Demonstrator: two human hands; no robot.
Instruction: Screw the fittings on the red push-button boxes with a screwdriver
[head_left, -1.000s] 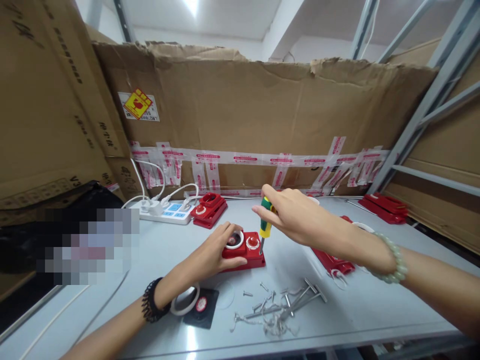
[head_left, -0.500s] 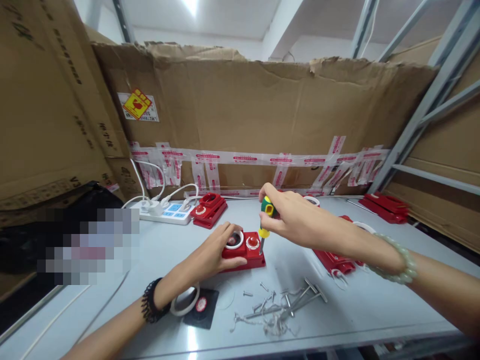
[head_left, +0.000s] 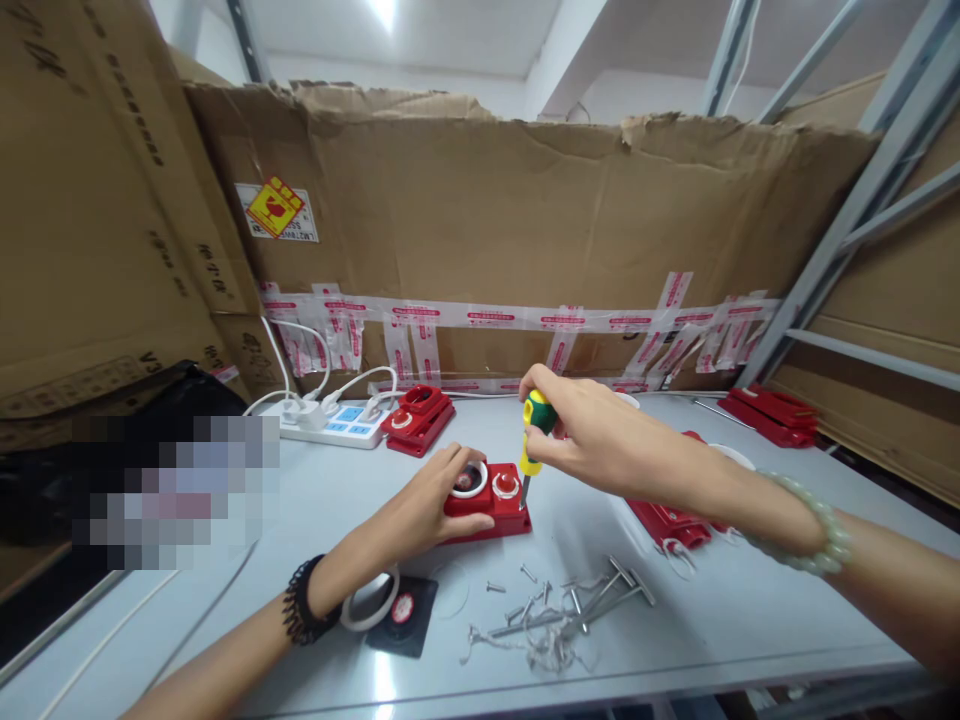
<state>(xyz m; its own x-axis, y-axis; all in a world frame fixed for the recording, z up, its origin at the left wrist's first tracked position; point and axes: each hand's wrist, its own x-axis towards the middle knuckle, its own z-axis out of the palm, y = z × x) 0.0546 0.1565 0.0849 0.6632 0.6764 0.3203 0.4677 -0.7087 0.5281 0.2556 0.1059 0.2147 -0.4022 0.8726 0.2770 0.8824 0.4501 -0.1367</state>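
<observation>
A red plastic housing lies on the table, with a white ring and a round red button on its top. My left hand grips its left end, thumb along the near side and fingers over the far side. In my right hand is a screwdriver with a yellow and green handle, held nearly upright. Its tip meets the right edge of the housing, at what looks like a screw. Loose screws and T-shaped metal rods lie close in front.
A white power strip and another red housing stand behind on the left. More red parts lie under my right forearm, with others at the far right. A black plate lies near my left wrist. Cardboard walls the back.
The screwdriver handle has turned in my right hand, and its yellow and green sides show differently. My right wrist has shifted slightly. My left hand and the housing stay in place.
</observation>
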